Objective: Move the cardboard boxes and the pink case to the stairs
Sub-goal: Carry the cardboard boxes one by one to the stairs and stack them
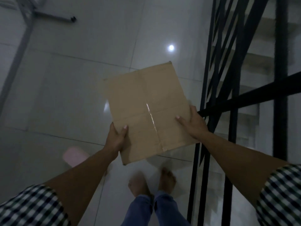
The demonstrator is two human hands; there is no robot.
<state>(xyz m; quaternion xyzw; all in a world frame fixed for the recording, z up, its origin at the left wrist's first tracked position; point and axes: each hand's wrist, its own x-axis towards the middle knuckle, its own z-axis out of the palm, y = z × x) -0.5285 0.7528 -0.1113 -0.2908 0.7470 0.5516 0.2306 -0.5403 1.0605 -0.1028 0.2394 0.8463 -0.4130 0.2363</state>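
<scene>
- Starting big: glossy white tile floor (65, 95) fills everything on the open side of the black railing (244, 98), and it's dim, so details are mushy.
- That railing is my landmark. Its bars run up the frame, with one rail cutting across.
- Stairs (254, 67) sit right behind the railing, pale steps showing through the bars. That's where the stuff has to end up.
- Cardboard box (146, 108) is up in the air just beside the railing on the floor side. Its taped top faces the camera and one edge is nearly at the bars. I'd guess it's held flat and out front so it clears the knees on the way round.
- Metal frame leg (48, 15) is well away from the railing, at the far corner of the floor.
- Right hand (193, 123) is on the box edge nearest the railing, thumb flat on top, fingers wrapped over the side and clamped on.
- Left hand (116, 137) is on the corner away from the railing, thumb on top, fingers tucked under and gripping. One hand on each side looks like it's just there for balance.
- Pink case (75, 154) is on the floor, well apart from the railing and half hidden by the left forearm. It's blurry and not yet moved.
</scene>
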